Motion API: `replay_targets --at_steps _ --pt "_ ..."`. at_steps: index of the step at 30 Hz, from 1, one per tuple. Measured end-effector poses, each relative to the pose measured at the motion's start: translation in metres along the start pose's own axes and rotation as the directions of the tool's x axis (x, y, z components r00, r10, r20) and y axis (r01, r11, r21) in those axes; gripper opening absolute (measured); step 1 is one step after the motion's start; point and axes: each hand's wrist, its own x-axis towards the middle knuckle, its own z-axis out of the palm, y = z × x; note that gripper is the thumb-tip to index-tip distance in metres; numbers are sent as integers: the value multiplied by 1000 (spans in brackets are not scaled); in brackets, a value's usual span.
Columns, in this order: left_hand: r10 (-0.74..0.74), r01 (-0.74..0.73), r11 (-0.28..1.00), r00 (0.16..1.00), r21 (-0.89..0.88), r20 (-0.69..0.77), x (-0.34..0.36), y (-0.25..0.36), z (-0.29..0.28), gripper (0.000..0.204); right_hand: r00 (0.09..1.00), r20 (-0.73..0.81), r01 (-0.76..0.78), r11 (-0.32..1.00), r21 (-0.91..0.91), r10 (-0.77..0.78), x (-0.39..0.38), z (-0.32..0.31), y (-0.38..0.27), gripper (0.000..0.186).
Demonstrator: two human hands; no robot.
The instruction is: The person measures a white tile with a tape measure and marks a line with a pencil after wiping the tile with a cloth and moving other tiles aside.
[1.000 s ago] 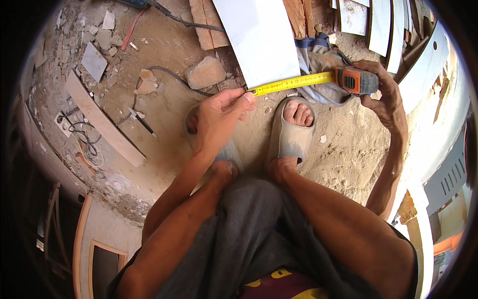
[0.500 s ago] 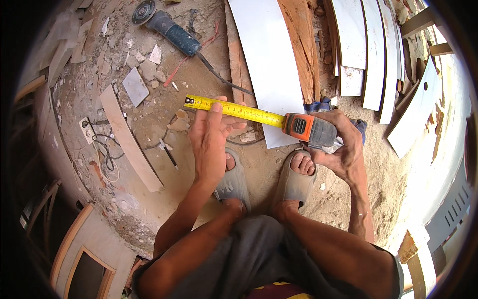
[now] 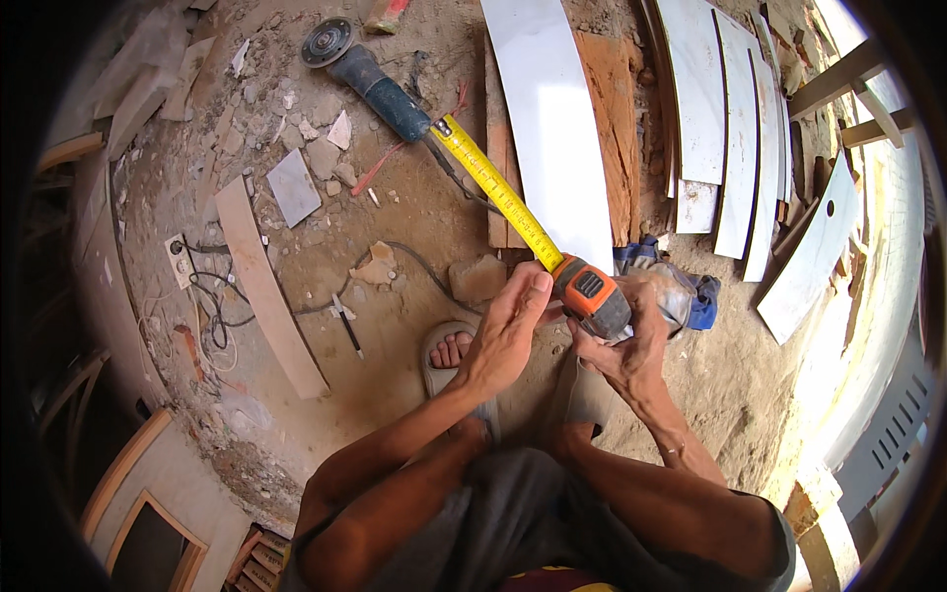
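Observation:
An orange and black tape measure (image 3: 590, 294) is held in front of me, its yellow blade (image 3: 496, 192) drawn out toward the far left. My right hand (image 3: 631, 347) is wrapped around the lower right of the case. My left hand (image 3: 506, 333) is closed at the case's left side, thumb beside the mouth where the blade comes out. Some of its fingers are hidden behind the case. In the picture, the blade's hooked tip overlaps the rear of a blue-green angle grinder (image 3: 383, 97) lying on the ground.
A long white panel (image 3: 552, 128) lies ahead beside a rough wooden plank (image 3: 609, 118). Several white strips (image 3: 740, 128) are at the right. A pale strip (image 3: 268, 286), a power socket (image 3: 181, 261), cables, a pen (image 3: 347, 326) and rubble cover the left ground. Blue-trimmed cloth (image 3: 702, 301) lies beyond my right hand.
My left hand has left the blade near its tip and moved right to the case. The blade has swung from pointing left to pointing far left; the tape measure is slightly lower and further left.

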Motion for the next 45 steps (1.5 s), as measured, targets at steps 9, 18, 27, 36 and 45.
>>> replay_targets --at_steps 9,18,27,36,45 --pt "-11 13 1000 997 13 -80 8 16 -4 58 997 49 53 998 -30 -52 -5 9 2 61" --pt "-14 34 997 961 68 -276 7 -4 -3 49 975 215 77 995 -71 -60 -16 19 0 73" --pt "18 -13 1000 925 15 -379 -2 7 -51 51 902 415 113 993 36 -118 -3 20 -11 89" --pt "101 -82 994 952 79 -288 19 27 2 54 978 208 -90 894 439 -3 17 19 -15 89" --pt "220 -62 842 947 537 -236 19 -12 1 47 928 -152 -274 901 336 339 37 -48 27 59"
